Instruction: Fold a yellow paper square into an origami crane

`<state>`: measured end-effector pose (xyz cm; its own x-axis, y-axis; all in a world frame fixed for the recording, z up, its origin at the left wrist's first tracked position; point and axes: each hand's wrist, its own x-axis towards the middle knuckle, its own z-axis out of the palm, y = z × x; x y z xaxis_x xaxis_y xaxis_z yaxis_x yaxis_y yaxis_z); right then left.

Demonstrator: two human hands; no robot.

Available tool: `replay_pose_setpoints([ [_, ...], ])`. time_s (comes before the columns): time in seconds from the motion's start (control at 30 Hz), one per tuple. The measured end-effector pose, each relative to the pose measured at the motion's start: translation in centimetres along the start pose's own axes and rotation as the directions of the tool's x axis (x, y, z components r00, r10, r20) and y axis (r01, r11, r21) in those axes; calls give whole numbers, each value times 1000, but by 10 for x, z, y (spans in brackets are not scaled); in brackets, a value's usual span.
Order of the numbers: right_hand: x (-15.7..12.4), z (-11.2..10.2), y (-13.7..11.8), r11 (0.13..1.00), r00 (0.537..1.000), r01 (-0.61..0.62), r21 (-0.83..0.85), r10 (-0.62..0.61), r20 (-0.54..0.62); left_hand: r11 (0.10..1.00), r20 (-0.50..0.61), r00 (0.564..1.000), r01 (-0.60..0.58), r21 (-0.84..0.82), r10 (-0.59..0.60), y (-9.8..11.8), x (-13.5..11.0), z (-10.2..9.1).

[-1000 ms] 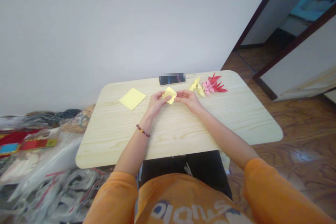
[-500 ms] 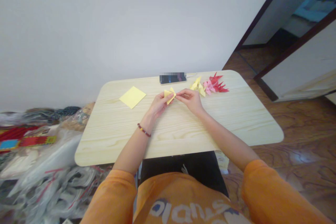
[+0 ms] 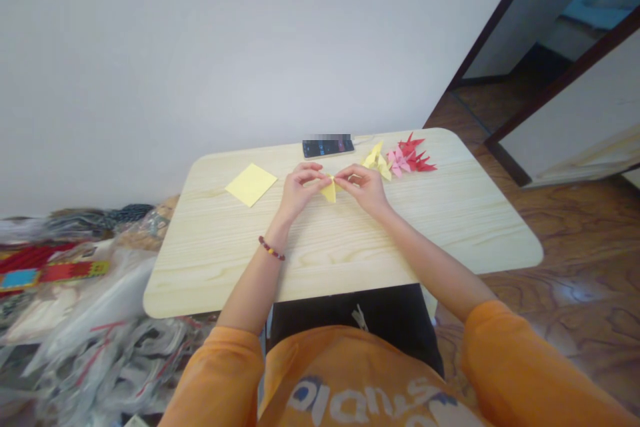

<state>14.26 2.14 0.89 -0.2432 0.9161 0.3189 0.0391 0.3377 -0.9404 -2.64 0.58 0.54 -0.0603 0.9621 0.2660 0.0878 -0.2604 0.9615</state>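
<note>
Over the middle of the table, a small folded piece of yellow paper [image 3: 329, 192] is pinched between both hands. My left hand [image 3: 301, 188] grips it from the left with thumb and fingers closed. My right hand [image 3: 363, 185] pinches its upper right part with the fingertips. The fingers hide much of the upper folds, while a pointed flap hangs down below them. To the left lies a flat square of yellow paper [image 3: 251, 185]. Just beyond my right hand are folded yellow paper shapes [image 3: 377, 161], a pink paper flower [image 3: 399, 161] and red pointed paper shapes [image 3: 417, 155].
A phone [image 3: 327, 147] lies at the table's back edge by the wall, with a thin cable at its right. Plastic bags [image 3: 110, 347] and piled fabrics crowd the floor left of the table [image 3: 210, 267]. A doorway opens at the right.
The folded yellow paper has been turned, and a flap now points downward. My left hand has shifted from holding it flat to pinching its top beside my right fingertips.
</note>
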Motion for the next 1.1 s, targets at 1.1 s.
replay_pose_setpoints([
  [1.1,4,-5,-1,996,999,52,-66,-52,10,980,77,991,-124,157,113,6,-5,8],
])
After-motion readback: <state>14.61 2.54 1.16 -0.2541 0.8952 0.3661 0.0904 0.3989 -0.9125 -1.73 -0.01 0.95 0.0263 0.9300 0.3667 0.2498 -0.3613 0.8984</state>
